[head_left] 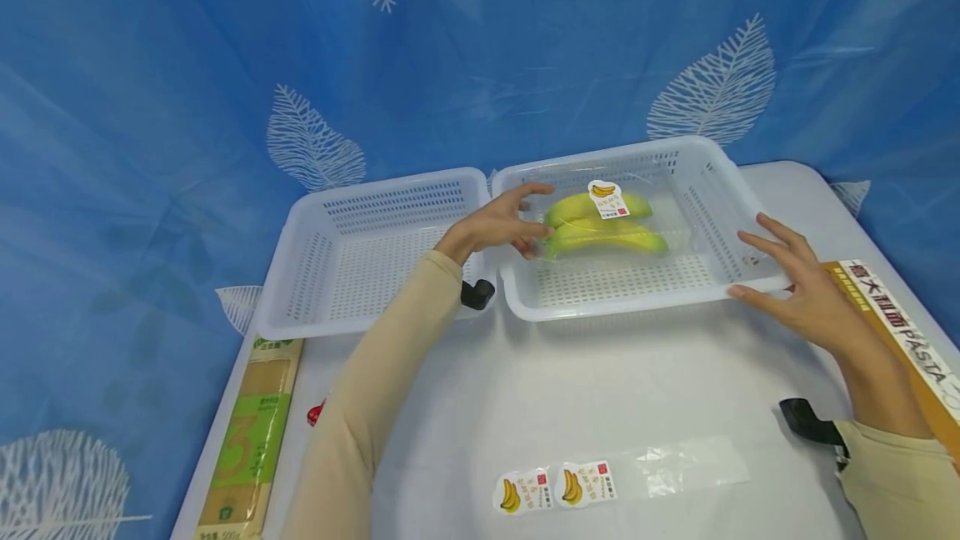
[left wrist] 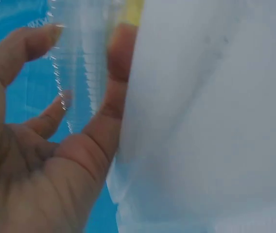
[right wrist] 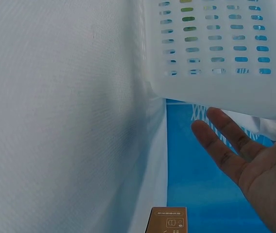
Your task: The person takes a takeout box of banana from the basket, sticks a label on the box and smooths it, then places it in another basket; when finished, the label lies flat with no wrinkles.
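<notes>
Two yellow-green bananas [head_left: 600,233] in a clear plastic pack with a white banana sticker [head_left: 608,199] are in the right white basket [head_left: 622,304]. My left hand [head_left: 495,225] grips the pack's left end. In the left wrist view the thumb and fingers of that left hand [left wrist: 55,160] lie on opposite sides of the clear plastic [left wrist: 79,63]. My right hand [head_left: 806,298] is spread at the basket's right front corner, holding nothing. In the right wrist view, that right hand's fingers [right wrist: 225,153] are extended just beyond the basket's perforated wall [right wrist: 215,85].
Another white basket [head_left: 307,327] stands to the left. A green-labelled pack [head_left: 251,440] lies at the table's left edge, near a small red item [head_left: 315,413]. Banana stickers [head_left: 555,487] lie on a clear strip in front. A pasta box [head_left: 907,340] is at the right.
</notes>
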The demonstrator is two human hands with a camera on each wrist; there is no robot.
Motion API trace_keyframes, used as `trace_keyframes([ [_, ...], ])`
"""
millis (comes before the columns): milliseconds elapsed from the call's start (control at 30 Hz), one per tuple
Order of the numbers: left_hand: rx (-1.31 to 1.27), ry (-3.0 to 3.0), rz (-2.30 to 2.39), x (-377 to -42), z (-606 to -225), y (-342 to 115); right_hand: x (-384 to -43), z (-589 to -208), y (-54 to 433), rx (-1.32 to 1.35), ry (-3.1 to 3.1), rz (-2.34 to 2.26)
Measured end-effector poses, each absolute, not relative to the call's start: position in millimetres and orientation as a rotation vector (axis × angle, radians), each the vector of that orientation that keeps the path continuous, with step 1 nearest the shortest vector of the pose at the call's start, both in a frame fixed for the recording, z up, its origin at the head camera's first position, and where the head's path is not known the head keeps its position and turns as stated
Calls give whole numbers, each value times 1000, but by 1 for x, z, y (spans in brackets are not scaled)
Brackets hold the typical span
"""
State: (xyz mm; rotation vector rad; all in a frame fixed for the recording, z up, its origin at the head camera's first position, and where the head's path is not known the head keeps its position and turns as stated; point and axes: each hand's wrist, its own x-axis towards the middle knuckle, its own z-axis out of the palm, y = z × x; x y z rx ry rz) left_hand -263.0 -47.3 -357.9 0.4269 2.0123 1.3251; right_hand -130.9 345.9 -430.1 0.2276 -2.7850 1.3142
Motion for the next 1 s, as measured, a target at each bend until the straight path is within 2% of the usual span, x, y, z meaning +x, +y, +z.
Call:
trace_keyframes([
  [633,470,2241,856,-260,-353,-30,-132,-430,345,223,-2793,1307],
  [867,470,2239,855,-256,-350,-34,-132,-430,345,200,-2807,1320],
  [1000,559,2278,942,-244,-340,-47,-131,-431,345,213,-2798,1321],
])
